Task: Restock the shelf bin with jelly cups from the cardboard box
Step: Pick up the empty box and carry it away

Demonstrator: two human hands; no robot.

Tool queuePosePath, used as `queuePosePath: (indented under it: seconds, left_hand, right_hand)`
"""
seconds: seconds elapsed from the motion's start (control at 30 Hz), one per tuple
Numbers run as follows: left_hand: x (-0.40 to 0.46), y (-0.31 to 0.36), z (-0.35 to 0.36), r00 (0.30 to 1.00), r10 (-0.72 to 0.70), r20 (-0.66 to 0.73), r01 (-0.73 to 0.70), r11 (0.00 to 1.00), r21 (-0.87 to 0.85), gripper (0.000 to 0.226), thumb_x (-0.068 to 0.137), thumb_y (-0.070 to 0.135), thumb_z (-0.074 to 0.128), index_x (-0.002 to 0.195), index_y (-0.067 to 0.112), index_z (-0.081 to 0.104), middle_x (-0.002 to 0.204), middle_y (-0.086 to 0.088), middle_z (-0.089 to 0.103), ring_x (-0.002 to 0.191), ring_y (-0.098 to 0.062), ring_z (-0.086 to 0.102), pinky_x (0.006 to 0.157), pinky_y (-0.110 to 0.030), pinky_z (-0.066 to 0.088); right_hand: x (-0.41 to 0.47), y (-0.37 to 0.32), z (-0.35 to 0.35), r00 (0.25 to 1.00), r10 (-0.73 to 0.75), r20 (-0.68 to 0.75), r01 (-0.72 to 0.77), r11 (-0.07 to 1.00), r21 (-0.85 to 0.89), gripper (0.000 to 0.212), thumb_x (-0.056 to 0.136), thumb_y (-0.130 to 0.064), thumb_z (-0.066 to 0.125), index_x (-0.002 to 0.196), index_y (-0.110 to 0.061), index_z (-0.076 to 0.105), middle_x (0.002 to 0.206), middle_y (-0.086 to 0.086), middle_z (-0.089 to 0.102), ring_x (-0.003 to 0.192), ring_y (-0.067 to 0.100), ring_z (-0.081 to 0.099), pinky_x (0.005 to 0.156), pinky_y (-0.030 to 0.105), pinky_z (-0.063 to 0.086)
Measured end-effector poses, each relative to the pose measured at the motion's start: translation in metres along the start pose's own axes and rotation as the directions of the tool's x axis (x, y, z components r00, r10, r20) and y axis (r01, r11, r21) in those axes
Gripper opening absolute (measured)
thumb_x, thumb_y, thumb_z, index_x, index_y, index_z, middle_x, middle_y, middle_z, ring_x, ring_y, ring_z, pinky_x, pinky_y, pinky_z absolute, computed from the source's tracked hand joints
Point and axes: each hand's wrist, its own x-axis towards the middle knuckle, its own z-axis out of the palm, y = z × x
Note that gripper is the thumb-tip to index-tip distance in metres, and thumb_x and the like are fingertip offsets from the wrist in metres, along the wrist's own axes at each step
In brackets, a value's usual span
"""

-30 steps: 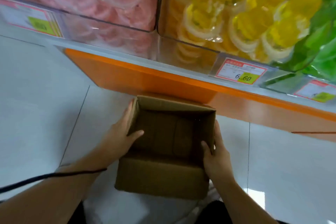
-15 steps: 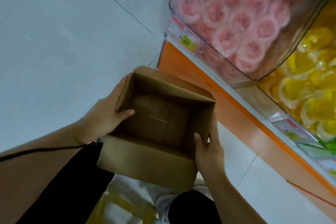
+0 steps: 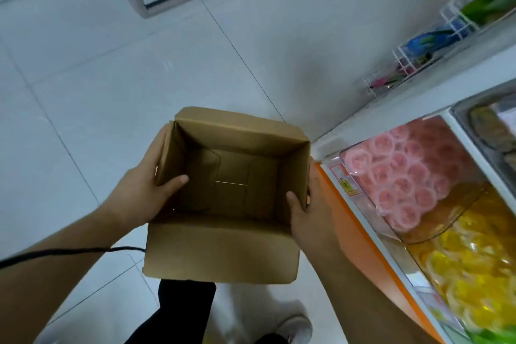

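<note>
The plain brown cardboard box, flaps up and its creased bottom bare, is held above the pale glossy floor tiles. The left hand grips its left wall, the right hand its right. Beside it, round pink jelly cups fill a clear plastic bin.

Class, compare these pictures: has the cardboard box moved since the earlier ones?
Yes. The cardboard box has come away from the shelf's orange edge, which it sat under earlier; now that edge lies to its right.
</note>
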Motion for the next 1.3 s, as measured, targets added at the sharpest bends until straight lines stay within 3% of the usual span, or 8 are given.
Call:
queuePosePath:
  seconds: [0.13,0.27,0.5,0.6,0.83,1.03,1.13,1.3]
  left_hand:
    - [0.008,0.016,-0.036,0.999,-0.033,-0.031,0.032,0.999,-0.021,0.095,0.097,0.034,0.069,0.155,0.065,0.0,0.153,0.014,0.049,0.13,-0.029,0.058,0.103,-0.043,0.049]
    - [0.027,0.043,-0.079,0.998,-0.035,-0.048,0.033,0.999,-0.026,0.095,0.097,0.036,0.067,0.157,0.06,-0.002,0.157,0.007,0.047,0.131,-0.032,0.058,0.102,-0.045,0.05]
    - [0.063,0.096,-0.139,0.998,-0.028,-0.062,0.028,1.0,-0.009,0.096,0.096,0.041,0.066,0.157,0.059,-0.006,0.156,0.001,0.048,0.125,-0.035,0.062,0.092,-0.044,0.058]
    - [0.078,0.121,-0.157,0.997,-0.029,-0.067,0.029,1.0,-0.007,0.096,0.096,0.042,0.066,0.157,0.06,-0.006,0.157,0.004,0.048,0.126,-0.035,0.061,0.095,-0.046,0.057]
    - [0.123,0.175,-0.192,0.995,-0.051,-0.088,0.054,0.998,0.029,0.097,0.094,0.045,0.067,0.154,0.064,-0.007,0.156,0.005,0.048,0.126,-0.035,0.061,0.096,-0.049,0.056]
    - [0.179,0.226,-0.205,0.994,-0.065,-0.087,0.071,0.995,0.069,0.097,0.094,0.043,0.068,0.157,0.059,-0.003,0.153,0.002,0.052,0.127,-0.036,0.06,0.102,-0.05,0.051]
    - [0.216,0.247,-0.21,0.998,-0.049,-0.043,0.052,0.996,0.072,0.097,0.094,0.045,0.068,0.159,0.057,-0.002,0.156,0.002,0.05,0.129,-0.035,0.058,0.105,-0.05,0.049]
    - [0.293,0.284,-0.221,0.999,-0.015,0.046,0.011,0.996,0.084,0.099,0.093,0.048,0.068,0.157,0.058,-0.006,0.159,0.001,0.046,0.131,-0.035,0.058,0.108,-0.049,0.048]
  right_hand:
    - [0.017,-0.051,-0.017,0.998,-0.03,0.048,0.03,0.999,0.016,0.074,0.108,-0.031,0.053,0.163,-0.049,0.006,0.166,-0.012,0.033,0.149,0.012,0.032,0.11,0.025,0.018]
    - [0.039,-0.101,-0.029,0.998,-0.06,0.015,0.059,0.997,0.058,0.079,0.107,-0.025,0.056,0.159,-0.06,0.009,0.163,-0.017,0.036,0.15,0.021,0.039,0.124,0.044,0.03]
    - [0.071,-0.177,-0.067,0.992,-0.124,0.003,0.123,0.99,0.063,0.078,0.107,-0.023,0.057,0.163,-0.051,0.011,0.158,-0.022,0.036,0.148,0.02,0.04,0.116,0.03,0.026]
    - [0.087,-0.199,-0.08,0.992,-0.128,-0.021,0.129,0.987,0.1,0.079,0.106,-0.022,0.058,0.16,-0.057,0.012,0.159,-0.024,0.036,0.149,0.016,0.04,0.123,0.041,0.029]
    - [0.135,-0.249,-0.109,0.99,-0.14,0.004,0.139,0.987,0.085,0.078,0.107,-0.03,0.055,0.159,-0.059,0.005,0.163,-0.015,0.041,0.146,0.022,0.046,0.119,0.057,0.039]
    - [0.181,-0.278,-0.136,0.995,-0.1,-0.01,0.1,0.983,0.152,0.075,0.108,-0.03,0.053,0.158,-0.061,0.006,0.164,-0.017,0.036,0.148,0.018,0.041,0.12,0.054,0.037]
    - [0.207,-0.292,-0.147,0.999,-0.037,-0.036,0.043,0.986,0.161,0.076,0.108,-0.031,0.051,0.156,-0.065,0.003,0.165,-0.016,0.036,0.148,0.021,0.041,0.118,0.057,0.04]
    - [0.258,-0.318,-0.167,0.996,0.034,-0.078,-0.017,0.978,0.207,0.076,0.108,-0.029,0.051,0.152,-0.072,0.005,0.162,-0.017,0.038,0.146,0.019,0.043,0.119,0.051,0.04]
